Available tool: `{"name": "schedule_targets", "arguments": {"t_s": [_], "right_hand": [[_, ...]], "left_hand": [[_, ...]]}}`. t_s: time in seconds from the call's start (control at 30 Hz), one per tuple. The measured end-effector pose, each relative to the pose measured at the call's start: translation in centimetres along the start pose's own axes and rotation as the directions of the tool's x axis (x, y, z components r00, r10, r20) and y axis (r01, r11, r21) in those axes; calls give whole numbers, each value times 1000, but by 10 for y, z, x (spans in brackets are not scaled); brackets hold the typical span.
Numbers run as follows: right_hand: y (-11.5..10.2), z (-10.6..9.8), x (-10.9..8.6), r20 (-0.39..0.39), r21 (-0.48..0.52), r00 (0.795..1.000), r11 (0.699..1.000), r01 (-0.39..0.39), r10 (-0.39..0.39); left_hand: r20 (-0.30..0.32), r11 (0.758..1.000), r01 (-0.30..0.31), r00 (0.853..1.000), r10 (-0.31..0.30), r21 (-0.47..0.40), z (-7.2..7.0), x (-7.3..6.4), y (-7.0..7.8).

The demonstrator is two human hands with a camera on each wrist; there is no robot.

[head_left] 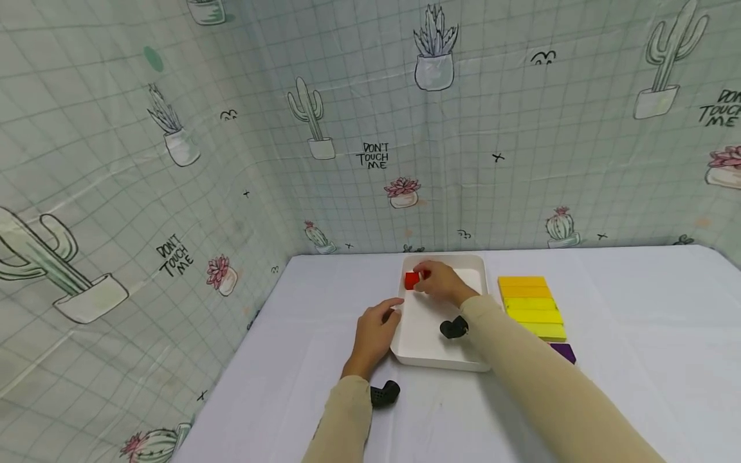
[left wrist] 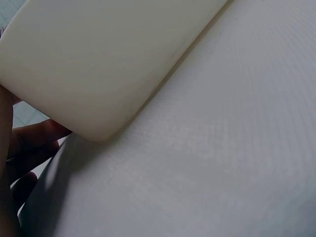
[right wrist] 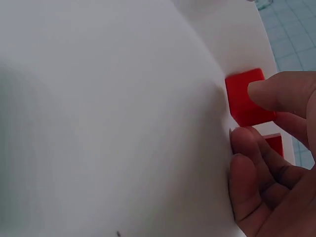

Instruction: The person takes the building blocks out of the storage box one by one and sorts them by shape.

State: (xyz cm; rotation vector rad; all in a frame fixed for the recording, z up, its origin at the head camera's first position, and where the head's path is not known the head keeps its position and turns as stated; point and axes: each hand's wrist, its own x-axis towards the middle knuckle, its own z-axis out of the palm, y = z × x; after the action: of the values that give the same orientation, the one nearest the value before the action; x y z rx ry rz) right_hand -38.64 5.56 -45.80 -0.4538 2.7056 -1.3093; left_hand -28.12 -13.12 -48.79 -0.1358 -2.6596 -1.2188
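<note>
My right hand (head_left: 442, 283) reaches into the far left part of a white tray (head_left: 425, 357). Its thumb and index finger pinch a red block (right wrist: 244, 94) near the tray wall, and the other fingers are curled beside it. A second bit of red (right wrist: 275, 143) shows behind those fingers. From above, the red block (head_left: 411, 281) sticks out left of the fingertips. My left hand (head_left: 373, 334) lies along the tray's left side, index finger and thumb spread with their tips at the rim. In the left wrist view, its fingers (left wrist: 37, 136) rest against the tray's outside near a corner.
Right of the tray lies a row of orange to yellow blocks (head_left: 532, 308). A purple block (head_left: 563, 352) sits in front of them, partly covered by the right sleeve. Black wrist cameras (head_left: 453, 327) sit on both wrists. A cactus-print cloth (head_left: 347, 193) hangs behind the white table (head_left: 648, 334).
</note>
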Motion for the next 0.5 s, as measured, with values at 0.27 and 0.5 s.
{"name": "schedule_targets", "arguments": {"t_s": [0.27,0.5], "right_hand": [[1,4,3,-26,-47,1000,999,0,-2],[-6,-1,-5,33,-13,998,998,-61,61]], "left_hand": [[1,1000,3,1000,-3,-7,-1,0,-2],[19,1000,-13,1000,13,-7,-3,1,-3]]}}
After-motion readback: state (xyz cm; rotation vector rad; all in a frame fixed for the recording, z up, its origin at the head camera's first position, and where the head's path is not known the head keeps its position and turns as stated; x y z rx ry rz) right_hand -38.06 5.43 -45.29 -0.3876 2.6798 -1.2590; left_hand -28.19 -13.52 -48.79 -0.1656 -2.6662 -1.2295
